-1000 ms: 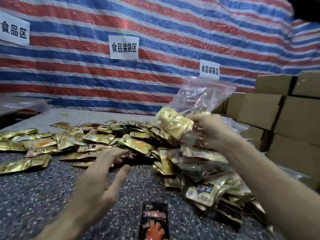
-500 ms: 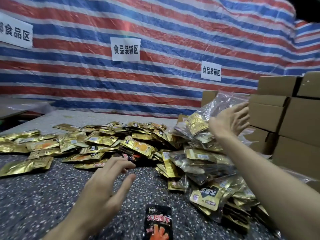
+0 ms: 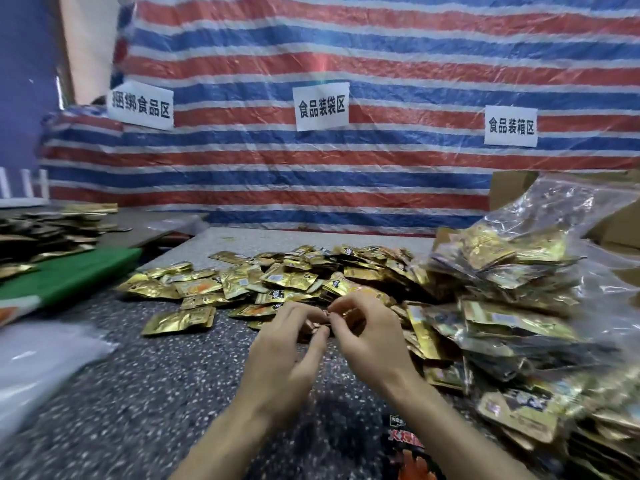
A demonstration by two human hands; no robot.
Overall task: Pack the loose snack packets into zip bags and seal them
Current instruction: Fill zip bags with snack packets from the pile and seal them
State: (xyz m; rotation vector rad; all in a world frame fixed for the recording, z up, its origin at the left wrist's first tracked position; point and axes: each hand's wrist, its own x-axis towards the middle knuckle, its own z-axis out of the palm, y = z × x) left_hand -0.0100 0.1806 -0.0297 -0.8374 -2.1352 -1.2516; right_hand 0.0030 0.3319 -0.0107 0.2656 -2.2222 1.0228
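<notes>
Right hand (image 3: pixel 374 341) came back; packet (image 3: pixel 313 328) blurred.

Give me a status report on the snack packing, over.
Left hand and right hand pinch one packet at the loose pile. Filled bags stacked right. Nothing blocking the hands.
</notes>
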